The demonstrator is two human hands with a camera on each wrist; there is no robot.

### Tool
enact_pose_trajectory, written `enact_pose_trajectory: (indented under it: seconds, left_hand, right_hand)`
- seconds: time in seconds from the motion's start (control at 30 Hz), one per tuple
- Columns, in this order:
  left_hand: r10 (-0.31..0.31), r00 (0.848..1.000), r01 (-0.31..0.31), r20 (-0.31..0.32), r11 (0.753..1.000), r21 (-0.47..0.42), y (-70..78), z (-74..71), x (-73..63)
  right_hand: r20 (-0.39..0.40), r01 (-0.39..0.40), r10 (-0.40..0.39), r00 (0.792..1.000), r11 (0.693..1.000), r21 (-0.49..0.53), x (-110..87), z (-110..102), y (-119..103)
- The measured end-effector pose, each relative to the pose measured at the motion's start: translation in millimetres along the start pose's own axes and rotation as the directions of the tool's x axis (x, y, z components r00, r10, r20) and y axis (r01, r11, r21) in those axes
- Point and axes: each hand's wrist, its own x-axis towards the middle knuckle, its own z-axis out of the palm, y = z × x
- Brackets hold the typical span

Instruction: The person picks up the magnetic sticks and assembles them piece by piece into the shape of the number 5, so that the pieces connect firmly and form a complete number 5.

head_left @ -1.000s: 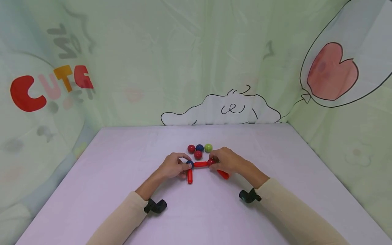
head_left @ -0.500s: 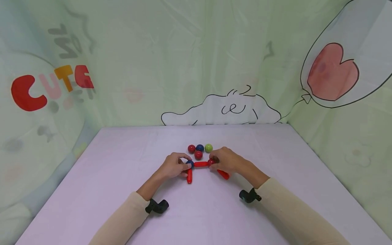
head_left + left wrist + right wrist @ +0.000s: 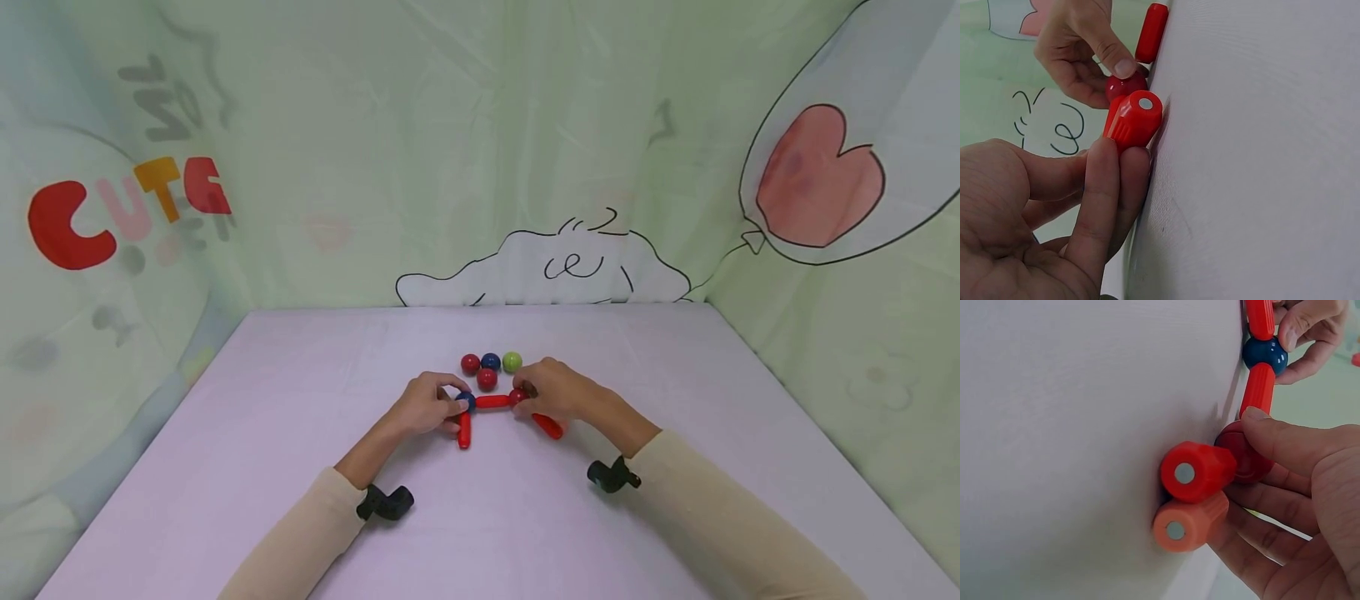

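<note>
Thumb and fingers of my left hand (image 3: 422, 407) pinch a dark blue ball (image 3: 1266, 355). My right hand (image 3: 561, 392) grips a red ball (image 3: 1242, 453) between thumb and fingers. A red magnetic rod (image 3: 492, 402) joins the two balls. From the blue ball a second red rod (image 3: 464, 431) points toward the person, its grey round tip showing in the left wrist view. A third red rod (image 3: 547, 426) slants out from the red ball. Against it in the right wrist view lies a salmon-coloured rod (image 3: 1188, 524), near the fingers; whether they touch it I cannot tell.
Just beyond the hands sit loose balls: two red, one of them a red ball (image 3: 487, 379) at the front, a blue ball (image 3: 491, 362) and a lime green ball (image 3: 512, 362). All rest on a pale tabletop (image 3: 337, 358). A printed curtain (image 3: 337, 167) hangs behind.
</note>
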Motion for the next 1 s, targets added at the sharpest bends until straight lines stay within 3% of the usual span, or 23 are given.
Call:
enact_pose_trajectory:
  seconds: [0.3,0.73,1.0]
  left_hand:
    - [-0.023,1.0,0.023,0.013,0.999,-0.024,1.8,-0.4,1.3]
    - [-0.007,1.0,0.007,0.014,1.0,-0.015,-0.8,1.3,3.5]
    - [0.013,1.0,-0.013,-0.009,1.0,0.02,0.1,2.4,2.0]
  right_hand:
    - [0.011,-0.014,0.014,1.0,1.0,0.008,1.9,-7.2,-0.5]
    - [-0.107,0.05,-0.052,0.993,0.999,-0.022,13.3,-16.8,-4.9]
    - [-0.084,0.051,-0.054,0.995,0.998,-0.029,22.8,-16.6,-12.7]
